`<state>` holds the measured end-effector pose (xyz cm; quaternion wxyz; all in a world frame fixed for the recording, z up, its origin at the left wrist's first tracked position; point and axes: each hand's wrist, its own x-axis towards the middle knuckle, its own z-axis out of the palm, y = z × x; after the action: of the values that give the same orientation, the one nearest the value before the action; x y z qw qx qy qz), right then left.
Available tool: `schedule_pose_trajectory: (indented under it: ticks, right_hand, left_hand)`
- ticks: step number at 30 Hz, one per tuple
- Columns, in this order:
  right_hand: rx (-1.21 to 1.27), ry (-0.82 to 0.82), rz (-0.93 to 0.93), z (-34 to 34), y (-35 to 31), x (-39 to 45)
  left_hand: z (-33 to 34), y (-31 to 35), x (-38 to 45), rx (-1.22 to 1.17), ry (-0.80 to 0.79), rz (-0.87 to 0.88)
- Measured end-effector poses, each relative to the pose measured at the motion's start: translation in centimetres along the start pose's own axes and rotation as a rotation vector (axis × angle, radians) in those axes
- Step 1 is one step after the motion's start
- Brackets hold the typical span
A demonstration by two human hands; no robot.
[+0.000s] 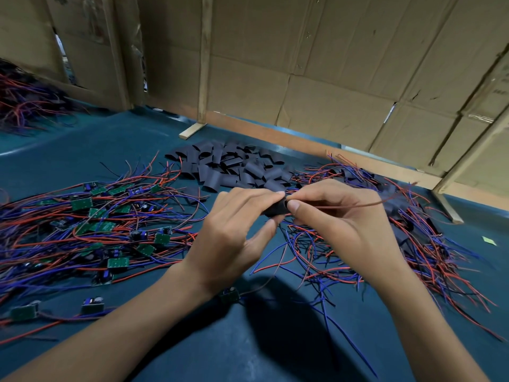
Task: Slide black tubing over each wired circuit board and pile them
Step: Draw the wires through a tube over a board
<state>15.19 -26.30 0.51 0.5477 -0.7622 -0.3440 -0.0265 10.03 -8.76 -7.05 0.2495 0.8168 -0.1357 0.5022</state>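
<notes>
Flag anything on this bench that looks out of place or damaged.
One oddity: a small green scrap lies alone on the blue mat at the right, beyond the sleeved pile; what it is cannot be told. Both hands, left hand and right hand, pinch one black tube. No visible damage.

- Dim, even light; soft arm shadow on the table (248,340) below the hands.
- Wires (454,271) right of the hands blur (motion, mostly).
- Wide-angle bending at the edges.
</notes>
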Motion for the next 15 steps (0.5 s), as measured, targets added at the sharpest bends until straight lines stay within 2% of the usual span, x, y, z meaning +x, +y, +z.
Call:
schedule_pose_trajectory:
  ticks: [6, 10, 15]
  right_hand:
    - [0.217, -0.025, 0.155, -0.11, -0.2, 0.16]
    - [0.306, -0.144, 0.286, 0.08, -0.39, 0.0]
    - [0.26, -0.094, 0.255, 0.4, -0.31, 0.06]
  left_hand:
    - [-0.19, -0.17, 0.09, -0.002, 0.009, -0.014]
    - [-0.2, -0.37, -0.08, 0.021, 0.018, 0.033]
    - [-0.19, -0.09, -0.01, 0.021, 0.024, 0.046]
